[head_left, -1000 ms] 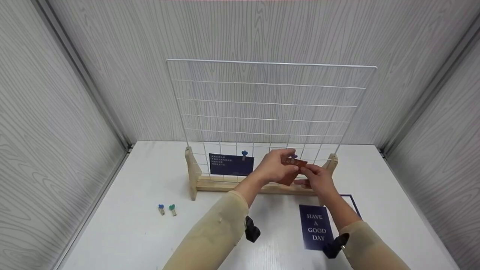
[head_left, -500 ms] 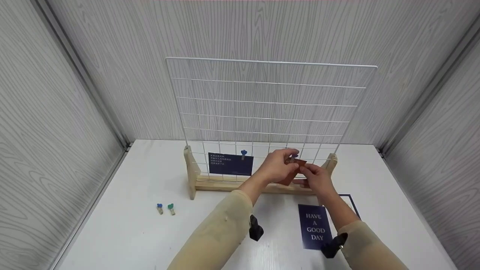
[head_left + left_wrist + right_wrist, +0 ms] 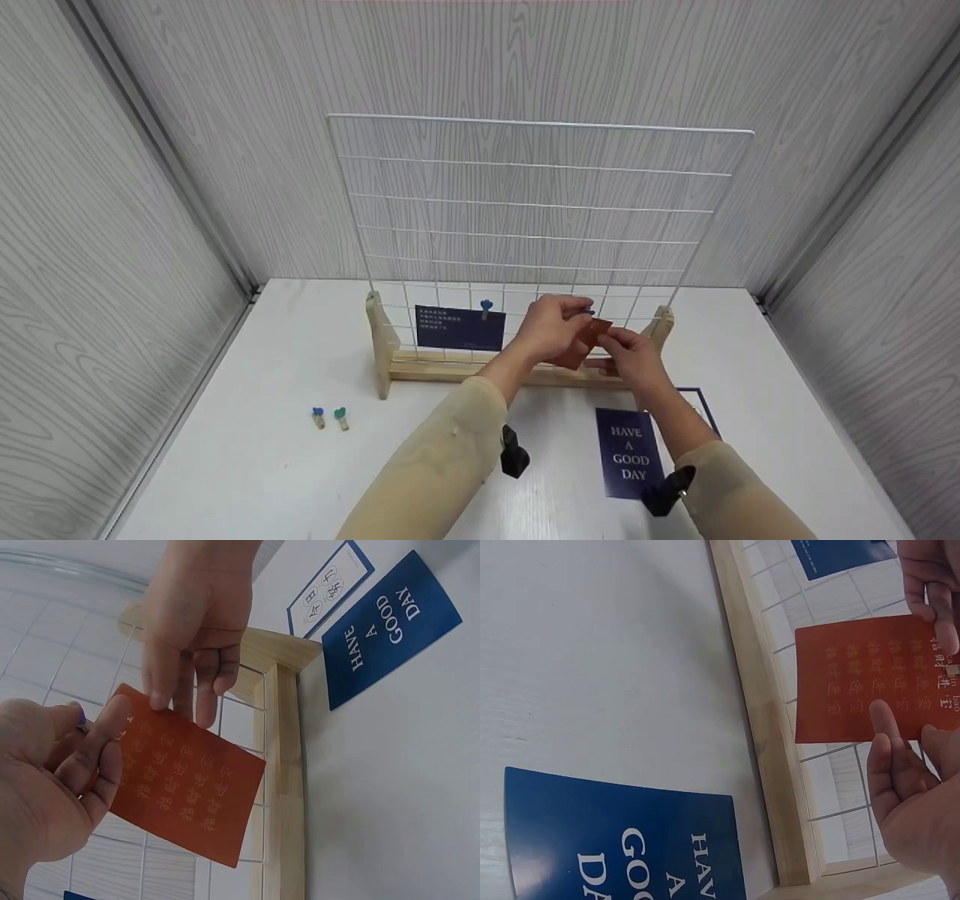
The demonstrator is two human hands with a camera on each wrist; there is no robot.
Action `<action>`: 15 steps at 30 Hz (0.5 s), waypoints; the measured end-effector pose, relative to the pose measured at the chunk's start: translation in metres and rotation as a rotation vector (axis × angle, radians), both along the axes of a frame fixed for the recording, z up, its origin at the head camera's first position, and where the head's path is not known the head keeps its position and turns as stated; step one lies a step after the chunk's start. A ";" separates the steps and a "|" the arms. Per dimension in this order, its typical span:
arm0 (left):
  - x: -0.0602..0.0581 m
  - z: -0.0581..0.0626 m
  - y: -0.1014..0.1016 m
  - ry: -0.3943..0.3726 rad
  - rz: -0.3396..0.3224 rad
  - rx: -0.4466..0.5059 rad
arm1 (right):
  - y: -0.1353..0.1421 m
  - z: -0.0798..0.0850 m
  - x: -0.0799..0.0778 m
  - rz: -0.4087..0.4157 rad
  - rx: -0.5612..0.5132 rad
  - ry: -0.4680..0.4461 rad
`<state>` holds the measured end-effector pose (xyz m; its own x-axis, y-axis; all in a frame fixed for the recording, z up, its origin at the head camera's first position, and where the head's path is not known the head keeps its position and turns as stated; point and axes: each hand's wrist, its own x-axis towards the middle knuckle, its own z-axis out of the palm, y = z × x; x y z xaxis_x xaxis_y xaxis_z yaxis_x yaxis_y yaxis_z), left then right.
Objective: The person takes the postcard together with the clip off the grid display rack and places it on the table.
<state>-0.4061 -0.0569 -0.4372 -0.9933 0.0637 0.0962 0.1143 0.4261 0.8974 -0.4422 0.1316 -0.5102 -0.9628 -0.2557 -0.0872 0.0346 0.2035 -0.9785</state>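
Note:
A red card [image 3: 191, 780] with rows of gold characters is held against the lower right of the white wire grid [image 3: 525, 123]. My left hand [image 3: 551, 330] pinches a small wooden clothespin with a purple-blue top [image 3: 82, 716] at the card's upper edge; the fingers partly hide its jaws. From the right side, my right hand [image 3: 637, 360] grips the card's edge between thumb and fingers, with some fingers behind the card. To the left, a navy card [image 3: 457, 337] hangs on the grid under a blue heart clothespin [image 3: 487, 305].
A wooden stand [image 3: 450, 373] holds the grid upright. A blue clothespin [image 3: 318, 418] and a green clothespin [image 3: 342, 418] lie at front left. A navy "HAVE A GOOD DAY" card [image 3: 628, 457] lies beneath the right forearm, beside a blue-bordered white card [image 3: 330, 589].
My left fingers have shifted slightly up and left at the clothespin, whose top looks turned. More of the red card's face shows. My right hand has barely moved.

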 end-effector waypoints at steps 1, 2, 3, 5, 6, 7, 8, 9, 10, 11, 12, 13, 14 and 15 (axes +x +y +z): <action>0.000 0.000 0.000 -0.003 0.006 -0.002 | 0.000 -0.001 0.000 -0.001 0.005 0.000; -0.001 0.000 0.000 -0.004 0.009 -0.004 | 0.001 -0.001 0.000 -0.003 0.008 -0.002; -0.001 0.000 0.000 -0.007 0.012 -0.005 | 0.001 -0.002 -0.001 0.001 0.010 -0.004; -0.002 0.000 -0.001 -0.021 0.015 0.005 | 0.001 -0.003 -0.001 0.002 0.009 -0.003; -0.002 0.000 -0.001 -0.028 0.014 0.013 | 0.001 -0.004 -0.002 0.003 0.013 -0.003; -0.003 0.000 -0.001 -0.032 0.014 0.019 | 0.001 -0.004 -0.002 0.008 0.018 -0.003; -0.003 0.000 -0.001 -0.038 0.011 0.030 | 0.002 -0.004 -0.002 0.010 0.018 -0.003; -0.004 -0.001 -0.001 -0.043 0.007 0.040 | 0.002 -0.005 -0.003 0.013 0.020 -0.005; -0.004 -0.001 -0.001 -0.042 0.006 0.041 | 0.003 -0.005 -0.003 0.012 0.019 -0.005; -0.005 -0.001 -0.001 -0.039 0.005 0.038 | 0.003 -0.005 -0.004 0.013 0.026 -0.007; -0.005 -0.001 -0.001 -0.035 0.003 0.034 | 0.004 -0.005 -0.004 0.012 0.025 -0.013; -0.005 -0.001 -0.002 -0.032 0.005 0.031 | 0.004 -0.006 -0.005 0.018 0.025 -0.016; -0.005 -0.001 -0.002 -0.029 0.007 0.029 | 0.004 -0.006 -0.005 0.020 0.022 -0.020; -0.005 -0.001 -0.002 -0.023 0.009 0.022 | 0.004 -0.007 -0.006 0.025 0.023 -0.024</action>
